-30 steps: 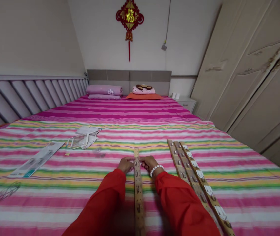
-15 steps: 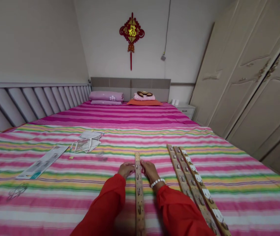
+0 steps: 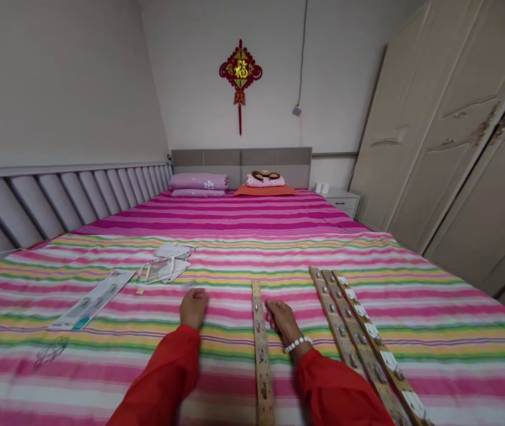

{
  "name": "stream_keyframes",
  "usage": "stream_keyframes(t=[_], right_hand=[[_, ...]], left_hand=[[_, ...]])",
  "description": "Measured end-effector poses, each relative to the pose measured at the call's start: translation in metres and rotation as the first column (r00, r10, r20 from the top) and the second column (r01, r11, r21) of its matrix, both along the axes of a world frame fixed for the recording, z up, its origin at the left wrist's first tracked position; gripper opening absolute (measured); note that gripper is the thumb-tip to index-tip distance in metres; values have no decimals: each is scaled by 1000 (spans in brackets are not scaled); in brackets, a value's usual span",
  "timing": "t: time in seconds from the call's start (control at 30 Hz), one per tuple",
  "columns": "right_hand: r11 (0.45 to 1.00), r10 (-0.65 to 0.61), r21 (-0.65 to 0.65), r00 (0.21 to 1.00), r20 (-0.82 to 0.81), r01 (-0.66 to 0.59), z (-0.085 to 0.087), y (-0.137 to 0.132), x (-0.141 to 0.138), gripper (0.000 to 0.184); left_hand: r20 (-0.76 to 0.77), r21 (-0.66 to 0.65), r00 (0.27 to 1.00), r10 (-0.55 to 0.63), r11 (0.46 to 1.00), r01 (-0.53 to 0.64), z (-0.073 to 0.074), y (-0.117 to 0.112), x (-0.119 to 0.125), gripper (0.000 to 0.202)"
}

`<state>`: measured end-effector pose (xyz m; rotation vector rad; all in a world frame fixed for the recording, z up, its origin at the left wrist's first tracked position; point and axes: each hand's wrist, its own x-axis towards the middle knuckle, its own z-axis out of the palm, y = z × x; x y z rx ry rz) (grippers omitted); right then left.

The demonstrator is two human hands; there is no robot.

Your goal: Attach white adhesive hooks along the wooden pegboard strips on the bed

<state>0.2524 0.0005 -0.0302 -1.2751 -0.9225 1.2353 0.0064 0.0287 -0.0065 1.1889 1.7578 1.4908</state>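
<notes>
A narrow wooden strip with a row of small metal rings lies lengthwise on the striped bedspread in front of me. My left hand is to its left, apart from it, with fingers drawn together beside some small clear pieces. Whatever its fingers hold, if anything, is hidden. Just right of the strip's far part rests my right hand, wearing a white bead bracelet. Its thumb and fingers are closed; I cannot make out anything between them.
Three similar strips lie side by side on the right, the outermost bearing white tags. To the left are a long packaging card, a pile of clear packets and loose thin rings. A bed rail lines the left side.
My left hand has left the wooden strip and moved left to the small clear pieces. My right hand stays beside the strip. The view has shifted slightly.
</notes>
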Motion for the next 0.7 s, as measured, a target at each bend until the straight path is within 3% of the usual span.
stream_keyframes(t=[0.1, 0.33, 0.5, 0.6, 0.7], right_hand=[[1000, -11, 25, 1000, -9, 12, -1, 0, -1, 41], [1000, 3, 30, 1000, 3, -3, -4, 2, 0, 42], [999, -26, 20, 1000, 2, 26, -5, 3, -1, 41], [999, -37, 5, 999, -30, 37, -2, 2, -1, 37], [998, -61, 5, 993, -99, 61, 3, 0, 0, 33]], left_hand=[[-100, 50, 995, 31, 998, -26, 0, 7, -19, 25], [-370, 30, 929, -4, 999, 17, 0, 9, -21, 13], [-176, 98, 984, -3, 995, 21, 9, -9, -16, 22], [-20, 156, 994, -104, 982, 106, 20, -30, -1, 32], [36, 166, 977, -210, 965, 202, 35, -52, 20, 34]])
